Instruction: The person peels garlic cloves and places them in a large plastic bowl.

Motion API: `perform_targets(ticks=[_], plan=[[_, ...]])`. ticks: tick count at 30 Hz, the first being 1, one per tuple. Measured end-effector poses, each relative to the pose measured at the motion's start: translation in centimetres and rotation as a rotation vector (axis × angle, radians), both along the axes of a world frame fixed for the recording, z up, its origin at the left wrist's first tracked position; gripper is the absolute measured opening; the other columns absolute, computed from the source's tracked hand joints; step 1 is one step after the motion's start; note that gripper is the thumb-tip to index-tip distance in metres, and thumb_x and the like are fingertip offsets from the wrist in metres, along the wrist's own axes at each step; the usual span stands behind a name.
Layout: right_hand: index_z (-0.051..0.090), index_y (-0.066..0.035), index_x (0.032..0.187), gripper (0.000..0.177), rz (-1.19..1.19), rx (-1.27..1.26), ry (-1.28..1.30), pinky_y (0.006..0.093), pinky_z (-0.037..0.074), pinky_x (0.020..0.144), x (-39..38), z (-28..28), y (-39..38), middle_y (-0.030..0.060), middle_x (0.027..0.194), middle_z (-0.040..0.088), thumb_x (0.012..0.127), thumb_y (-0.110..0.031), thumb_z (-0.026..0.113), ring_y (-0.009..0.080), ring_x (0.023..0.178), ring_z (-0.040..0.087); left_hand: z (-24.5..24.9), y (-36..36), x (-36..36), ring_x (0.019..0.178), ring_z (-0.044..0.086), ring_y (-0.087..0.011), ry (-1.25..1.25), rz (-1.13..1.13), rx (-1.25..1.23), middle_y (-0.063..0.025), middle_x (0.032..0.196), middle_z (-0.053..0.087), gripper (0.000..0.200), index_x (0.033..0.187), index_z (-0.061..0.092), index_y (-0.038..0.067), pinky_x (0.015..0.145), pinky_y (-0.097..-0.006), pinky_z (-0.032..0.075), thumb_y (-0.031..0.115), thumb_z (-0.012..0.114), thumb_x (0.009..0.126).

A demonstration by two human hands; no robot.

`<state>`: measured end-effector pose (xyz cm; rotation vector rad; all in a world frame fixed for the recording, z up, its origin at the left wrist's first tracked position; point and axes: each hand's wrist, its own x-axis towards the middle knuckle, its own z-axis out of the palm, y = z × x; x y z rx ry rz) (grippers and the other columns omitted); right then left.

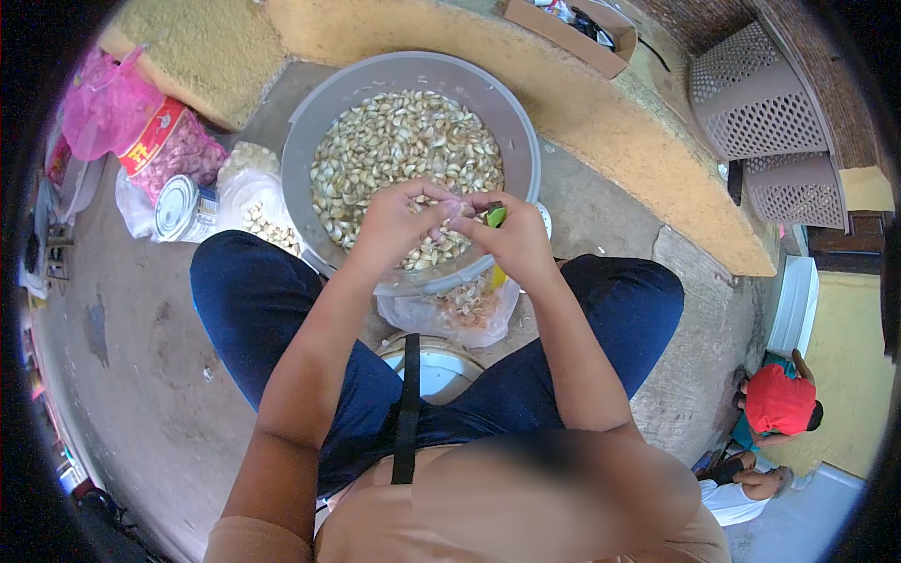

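Observation:
Above the near rim of a large grey tub (pixel 530 174), my two hands meet. My left hand (pixel 399 225) pinches a small pinkish garlic clove (pixel 452 208) between thumb and fingers. From the other side, the fingertips of my right hand (pixel 518 235) touch the same clove. A small knife with a green and yellow handle (pixel 496 218) is tucked in my right hand; its blade cannot be made out. Many pale garlic cloves (pixel 404 141) fill the tub, apparently in water. Below the rim lies a clear plastic bag (pixel 469 314) with papery skins.
At left stand a pink and red net bag of garlic (pixel 174 150), a tin can (pixel 183 208) and a bag of white cloves (pixel 267 220). A low yellow wall (pixel 601 141) curves behind the tub, with a cardboard box (pixel 572 38) on it. Two people (pixel 779 399) are at far right.

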<state>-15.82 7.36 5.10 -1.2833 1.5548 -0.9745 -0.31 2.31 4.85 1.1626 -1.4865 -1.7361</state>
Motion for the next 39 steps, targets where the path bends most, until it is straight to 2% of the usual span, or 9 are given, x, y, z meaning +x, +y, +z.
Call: perform_targets(ticks=[2, 5, 9, 15, 23, 26, 29, 32, 39], plan=[[0.059, 0.001, 0.089, 0.03, -0.003, -0.022, -0.003, 0.019, 0.035, 0.045, 0.0, -0.1, 0.0, -0.0026, 0.062, 0.053, 0.068, -0.017, 0.07, 0.0035, 0.05, 0.044, -0.6, -0.1, 0.1, 0.051, 0.048, -0.0042, 0.029, 0.015, -0.019, -0.0016, 0.069, 0.057, 0.011, 0.086, 0.06, 0.003, 0.041, -0.0167, 0.034, 0.01, 0.061, 0.077], [0.063, 0.0, 0.087, 0.031, -0.018, 0.052, 0.03, 0.0265, 0.044, 0.055, 0.1, 0.5, 0.1, 0.0104, 0.067, 0.061, 0.067, -0.023, 0.07, 0.0129, 0.059, 0.055, -0.3, -0.1, 0.1, 0.051, 0.049, -0.004, 0.018, 0.027, -0.019, -0.0024, 0.069, 0.058, 0.012, 0.086, 0.061, 0.003, 0.042, -0.0165, 0.034, 0.01, 0.061, 0.077], [0.062, 0.0, 0.086, 0.031, -0.087, -0.002, 0.005, 0.0265, 0.044, 0.055, 0.5, 0.2, 0.2, 0.0101, 0.067, 0.061, 0.067, -0.023, 0.07, 0.0131, 0.059, 0.055, -0.6, 0.1, -0.1, 0.051, 0.049, -0.0044, -0.004, 0.042, -0.073, -0.0028, 0.072, 0.059, 0.013, 0.088, 0.061, 0.002, 0.043, -0.0166, 0.035, 0.009, 0.06, 0.078], [0.062, 0.0, 0.084, 0.029, -0.071, -0.105, 0.137, 0.0293, 0.045, 0.059, 0.6, 0.5, 0.3, 0.0131, 0.071, 0.06, 0.067, -0.021, 0.07, 0.0204, 0.062, 0.058, -0.7, 0.1, 0.0, 0.063, 0.053, -0.0102, -0.206, 0.028, -0.591, -0.0044, 0.073, 0.059, 0.009, 0.08, 0.06, 0.001, 0.055, -0.0221, 0.041, 0.007, 0.061, 0.074], [0.062, 0.0, 0.085, 0.027, 0.02, -0.19, 0.21, 0.0321, 0.045, 0.065, 0.4, 0.2, 0.3, 0.0155, 0.078, 0.06, 0.066, -0.018, 0.069, 0.0263, 0.07, 0.059, -0.7, -0.1, 0.0, 0.061, 0.053, -0.0151, -0.209, -0.034, -0.566, -0.0081, 0.067, 0.056, 0.008, 0.07, 0.056, 0.0, 0.056, -0.0261, 0.043, 0.006, 0.061, 0.068], [0.061, 0.0, 0.088, 0.027, -0.016, -0.119, 0.108, 0.0238, 0.043, 0.058, 0.5, -0.6, 0.3, 0.0041, 0.069, 0.058, 0.067, -0.015, 0.069, 0.0103, 0.062, 0.053, -0.7, -0.1, -0.1, 0.061, 0.053, -0.0148, -0.233, -0.01, -0.545, -0.0081, 0.067, 0.055, 0.008, 0.071, 0.055, 0.0, 0.055, -0.0265, 0.043, 0.006, 0.06, 0.068], [0.061, 0.0, 0.09, 0.027, -0.054, 0.053, 0.028, 0.0216, 0.042, 0.054, 0.8, 1.0, 0.2, 0.0016, 0.068, 0.057, 0.068, -0.015, 0.068, 0.0076, 0.059, 0.051, -1.5, -0.2, -0.1, 0.058, 0.052, -0.0126, -0.193, 0.032, -0.43, -0.0064, 0.065, 0.055, 0.008, 0.072, 0.054, 0.0, 0.052, -0.0257, 0.042, 0.005, 0.059, 0.07], [0.06, 0.001, 0.091, 0.027, -0.066, 0.143, -0.232, 0.0194, 0.038, 0.049, 0.5, 1.3, -0.1, 0.0009, 0.069, 0.057, 0.069, -0.014, 0.068, 0.0059, 0.054, 0.048, -1.4, -0.2, 0.1, 0.054, 0.05, -0.0093, -0.083, 0.056, -0.231, -0.0033, 0.064, 0.053, 0.006, 0.074, 0.052, 0.001, 0.048, -0.0237, 0.04, 0.005, 0.057, 0.073], [0.059, 0.001, 0.092, 0.027, -0.081, 0.139, -0.539, 0.0188, 0.037, 0.043, 0.6, 0.0, -0.4, 0.0, 0.067, 0.055, 0.071, -0.014, 0.067, 0.0048, 0.048, 0.044, -1.2, -0.3, 0.3, 0.047, 0.046, -0.0059, -0.041, 0.116, -0.049, -0.0005, 0.06, 0.05, 0.007, 0.077, 0.051, 0.003, 0.041, -0.0201, 0.035, 0.009, 0.049, 0.08]])
